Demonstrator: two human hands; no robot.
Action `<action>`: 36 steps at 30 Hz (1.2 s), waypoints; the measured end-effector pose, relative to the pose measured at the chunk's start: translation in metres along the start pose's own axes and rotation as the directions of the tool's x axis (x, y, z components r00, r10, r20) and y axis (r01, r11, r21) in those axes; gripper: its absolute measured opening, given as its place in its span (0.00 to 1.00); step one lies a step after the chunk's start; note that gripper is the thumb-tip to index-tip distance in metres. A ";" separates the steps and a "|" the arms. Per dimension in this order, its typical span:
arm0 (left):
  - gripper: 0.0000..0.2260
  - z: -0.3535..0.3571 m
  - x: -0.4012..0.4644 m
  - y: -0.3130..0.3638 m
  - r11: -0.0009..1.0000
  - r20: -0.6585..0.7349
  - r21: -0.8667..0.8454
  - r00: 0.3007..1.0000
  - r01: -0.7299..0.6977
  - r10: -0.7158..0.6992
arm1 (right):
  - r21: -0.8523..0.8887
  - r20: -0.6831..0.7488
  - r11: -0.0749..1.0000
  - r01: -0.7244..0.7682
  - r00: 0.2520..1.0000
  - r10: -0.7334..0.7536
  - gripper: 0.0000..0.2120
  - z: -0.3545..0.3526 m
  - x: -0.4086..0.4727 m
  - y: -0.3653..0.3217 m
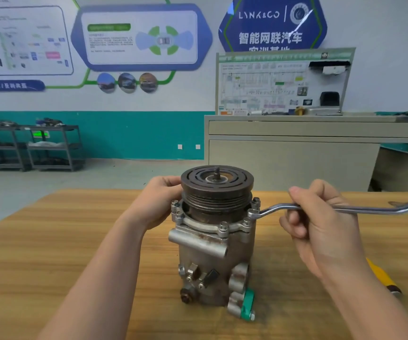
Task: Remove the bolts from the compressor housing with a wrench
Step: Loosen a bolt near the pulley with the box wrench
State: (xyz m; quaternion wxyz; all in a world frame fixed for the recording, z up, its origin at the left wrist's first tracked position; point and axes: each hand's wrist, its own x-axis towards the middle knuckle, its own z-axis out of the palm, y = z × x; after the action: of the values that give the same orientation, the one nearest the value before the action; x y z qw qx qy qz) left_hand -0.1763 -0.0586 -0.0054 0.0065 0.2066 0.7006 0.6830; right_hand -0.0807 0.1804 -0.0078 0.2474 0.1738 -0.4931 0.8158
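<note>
The compressor housing (212,253) stands upright near the middle of the wooden table (50,253), pulley (217,185) on top with a threaded shaft poking up from its centre. Around the flange under the pulley you can see a ring of bolts (223,228), all seated in their holes, heads up. Low on the body, at the front right, a green clip (247,303) sits against a mounting lug.

Your left hand (160,200) is wrapped against the far left side of the pulley, fingers curled round its rim and bracing it. Your right hand (321,217) holds the wrench (340,208) partway along its shank, fingers curled under and thumb lying along the top. The wrench's ring end sits over a bolt on the right side of the flange, and the offset handle runs out to the right past the picture's edge.

Just behind your right wrist a yellow tool handle (382,276) lies on the table. Beyond the table stand a beige cabinet (296,153) carrying a wiring diagram board (271,87), and metal shelving (33,148) against the teal-and-white wall.
</note>
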 end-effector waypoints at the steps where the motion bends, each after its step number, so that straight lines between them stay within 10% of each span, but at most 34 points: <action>1: 0.07 0.001 0.000 0.000 1.000 -0.003 -0.008 1.000 0.003 -0.003 | -0.083 0.010 0.995 0.052 0.999 -0.051 0.22 0.003 -0.003 0.000; 14: 0.17 0.004 0.002 0.021 0.982 -0.083 0.147 0.990 0.122 -0.111 | -0.684 0.317 0.429 0.590 0.770 -0.554 0.17 0.022 -0.040 0.008; 18: 0.09 0.009 0.008 0.022 0.966 -0.204 0.210 0.973 0.153 -0.110 | -0.546 0.160 0.678 0.492 0.856 -0.492 0.18 0.017 -0.031 -0.001; 22: 0.07 0.008 0.005 0.022 0.955 -0.181 0.261 0.979 0.143 -0.097 | -0.155 -0.127 0.986 0.064 0.988 -0.084 0.21 0.012 -0.013 -0.001; 25: 0.09 0.003 0.001 0.023 0.953 -0.097 0.261 0.986 0.154 -0.133 | -0.048 -0.106 0.998 0.050 0.993 -0.055 0.21 0.015 -0.011 -0.005; 31: 0.10 0.007 0.002 0.024 0.963 -0.187 0.231 0.978 0.139 -0.097 | -0.592 0.166 0.672 0.446 0.883 -0.440 0.17 0.029 -0.039 -0.008; 35: 0.10 0.007 0.003 0.023 0.954 -0.183 0.256 0.976 0.159 -0.114 | -0.565 -0.100 0.820 -0.090 0.994 0.040 0.21 0.036 -0.017 0.036; 36: 0.09 0.004 0.003 0.023 0.952 -0.158 0.261 0.980 0.162 -0.123 | -0.580 -0.059 0.814 0.028 0.995 -0.077 0.21 0.036 -0.017 0.030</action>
State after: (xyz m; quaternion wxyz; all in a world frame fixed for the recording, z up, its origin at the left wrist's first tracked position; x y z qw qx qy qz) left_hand -0.1714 -0.0539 0.0170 -0.0218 0.1058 0.7996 0.5908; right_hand -0.0823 0.1331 -0.0223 0.3304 0.0714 -0.7020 0.6268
